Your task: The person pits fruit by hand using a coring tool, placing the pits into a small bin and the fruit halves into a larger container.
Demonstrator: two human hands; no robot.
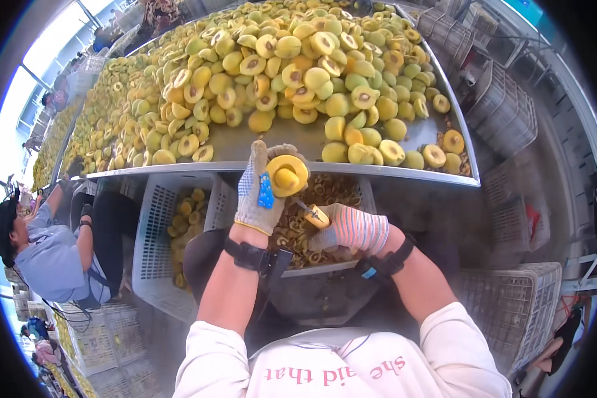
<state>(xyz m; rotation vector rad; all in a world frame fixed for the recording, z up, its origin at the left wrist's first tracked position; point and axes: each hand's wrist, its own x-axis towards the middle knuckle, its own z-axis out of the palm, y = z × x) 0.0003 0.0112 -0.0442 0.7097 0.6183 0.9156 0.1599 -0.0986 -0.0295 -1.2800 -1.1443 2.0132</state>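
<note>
My left hand (251,196), in a knit work glove with a blue patch, is closed around a yellow peach half (288,175) just in front of the table's near edge. The round cut face is turned up, with a raised lump in its middle. My right hand (357,229), in a striped glove, grips a small pitting knife (317,216) by its yellow-orange handle. Its short metal tip points up and left, close below the peach half; whether it touches is hard to tell. Beneath both hands is a crate of brown pits and scraps (292,239).
A metal-rimmed table (259,144) ahead carries a large heap of halved peaches (272,73). At my left stands a white crate (156,245) holding peach pieces. A co-worker (53,252) sits farther left. Grey plastic crates (504,109) stand on the right.
</note>
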